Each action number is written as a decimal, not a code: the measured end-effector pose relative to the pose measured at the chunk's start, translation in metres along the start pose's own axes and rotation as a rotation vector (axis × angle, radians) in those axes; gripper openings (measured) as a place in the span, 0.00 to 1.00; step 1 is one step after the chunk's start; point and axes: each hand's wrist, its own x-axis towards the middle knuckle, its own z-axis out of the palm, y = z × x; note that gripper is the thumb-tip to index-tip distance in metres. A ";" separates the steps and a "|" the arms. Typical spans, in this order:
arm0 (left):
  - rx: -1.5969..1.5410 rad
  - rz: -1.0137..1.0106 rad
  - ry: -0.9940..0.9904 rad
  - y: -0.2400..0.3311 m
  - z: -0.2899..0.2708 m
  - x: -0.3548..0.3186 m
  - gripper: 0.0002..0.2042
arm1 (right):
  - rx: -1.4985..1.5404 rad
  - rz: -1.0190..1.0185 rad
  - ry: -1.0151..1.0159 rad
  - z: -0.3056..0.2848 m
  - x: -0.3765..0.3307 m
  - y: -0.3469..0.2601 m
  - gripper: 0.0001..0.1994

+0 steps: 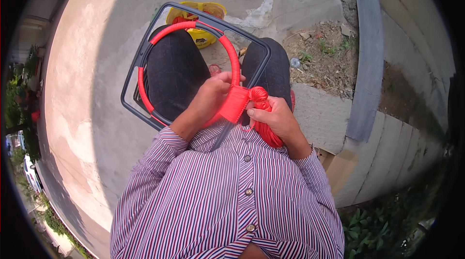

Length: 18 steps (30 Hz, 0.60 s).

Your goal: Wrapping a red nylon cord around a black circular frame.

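Observation:
A dark grey metal frame (140, 55) with rounded corners rests across my lap. Inside it sits a ring (193, 26) wrapped in red cord. My left hand (213, 96) grips the ring's lower right part, where red cord (236, 104) is wound in a flat band between ring and frame. My right hand (276, 116) holds a bundle of red cord (260, 95) right beside that band; more of the bundle hangs below the fist.
I sit on a concrete ledge, in dark trousers and a striped shirt. A yellow container (203, 36) with red cord lies on the concrete ground past my knees. A dirt patch (324, 53), a grey slab (368, 60) and plants (382, 230) lie to the right.

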 end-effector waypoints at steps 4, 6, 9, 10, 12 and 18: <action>0.055 0.037 -0.033 0.000 -0.007 -0.001 0.23 | 0.160 -0.103 0.169 0.006 0.010 0.004 0.09; 0.100 0.013 -0.041 0.003 -0.008 -0.002 0.25 | 0.199 -0.136 0.212 0.009 0.017 0.006 0.07; 0.101 0.038 0.040 0.000 -0.004 -0.001 0.24 | 0.240 -0.176 0.265 0.013 0.022 0.006 0.04; 0.098 0.039 0.041 0.002 -0.002 -0.002 0.24 | 0.230 -0.174 0.263 0.013 0.023 0.005 0.05; 0.071 0.018 0.043 0.005 0.000 -0.003 0.21 | 0.219 -0.171 0.260 0.013 0.023 0.004 0.06; -0.064 0.013 0.000 -0.002 -0.015 -0.001 0.15 | 0.121 -0.172 0.290 0.012 0.022 0.005 0.05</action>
